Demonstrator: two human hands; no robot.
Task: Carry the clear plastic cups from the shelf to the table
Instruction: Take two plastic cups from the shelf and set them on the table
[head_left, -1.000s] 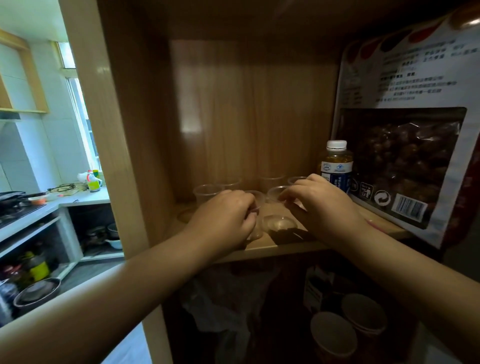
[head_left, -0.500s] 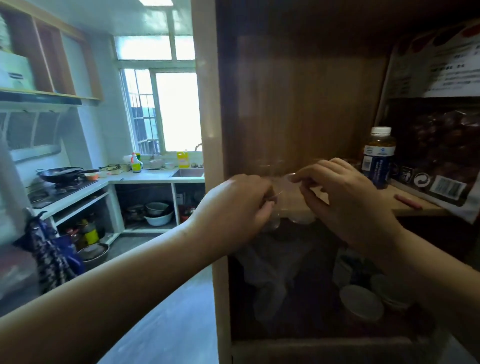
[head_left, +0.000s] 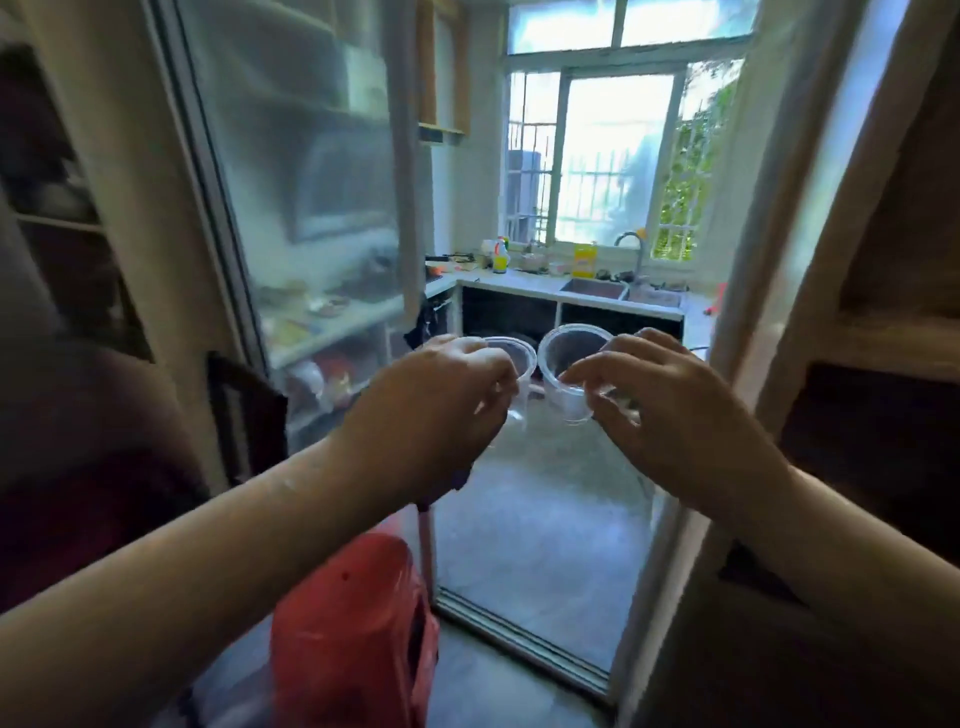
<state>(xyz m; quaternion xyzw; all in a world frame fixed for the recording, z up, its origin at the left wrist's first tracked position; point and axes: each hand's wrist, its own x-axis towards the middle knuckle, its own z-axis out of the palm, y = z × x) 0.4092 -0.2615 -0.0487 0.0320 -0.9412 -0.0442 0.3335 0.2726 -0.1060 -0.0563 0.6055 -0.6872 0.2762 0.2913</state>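
Note:
Each of my hands holds a small clear plastic cup in mid-air in front of me. My left hand (head_left: 436, 410) pinches the left cup (head_left: 514, 364) by its near wall and covers most of it. My right hand (head_left: 670, 415) grips the right cup (head_left: 569, 374) by its side, its round mouth tilted toward me. The two cups are nearly side by side, a small gap between their rims. The wooden shelf (head_left: 883, 332) is at the right edge of the view. No table is in view.
A doorway with a sliding glass door (head_left: 311, 208) opens onto a kitchen with a counter and sink (head_left: 597, 291) under a bright window. A red plastic bag (head_left: 353, 634) hangs low in front. The door track (head_left: 519, 639) crosses the floor.
Both hands have lifted a cup each off the shelf and pulled back. My view has swung left, from the shelf interior to the kitchen doorway.

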